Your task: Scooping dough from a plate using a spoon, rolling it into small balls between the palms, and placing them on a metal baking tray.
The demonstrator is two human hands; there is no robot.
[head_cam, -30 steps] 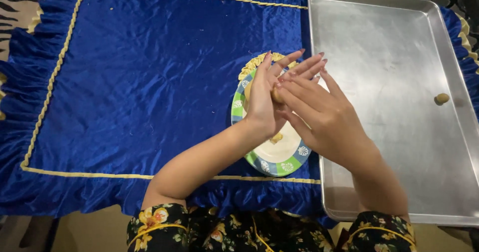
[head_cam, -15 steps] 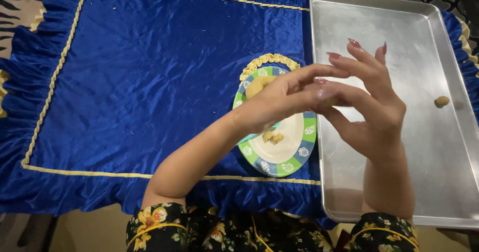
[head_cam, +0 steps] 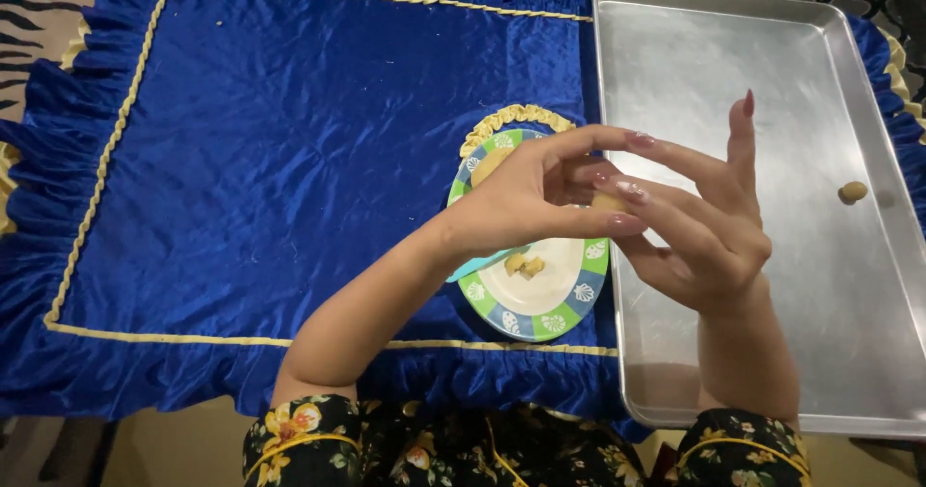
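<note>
Blue velvet cloth [head_cam: 289, 159] with gold cord trim and ruffled edge across the left and centre of the frame, cut off at top, left and bottom. Silver baking tray [head_cam: 694, 53], long axis running top to bottom, at the right; far corner and right rim cut off by the frame edge, near rim partly behind the right forearm. Left hand [head_cam: 526, 202] reaching in from bottom centre toward the middle, thumb and fingers closed as a grip on a small dough piece [head_cam: 607, 201]. Right hand [head_cam: 709, 227] rising from bottom right, fingertips meeting the same piece from the other side, index finger raised and pointing up. Dough piece at frame centre, above the gap between plate and tray, mostly hidden by fingertips; shape, long axis and pointing direction impossible to make out. Round plate [head_cam: 540, 318] with green and blue rim, just left of the tray, upper part hidden behind the left hand. Dough scraps [head_cam: 523, 265] on the plate's white centre. Single dough ball [head_cam: 853, 193] on the tray at right, well apart from the hands.
</note>
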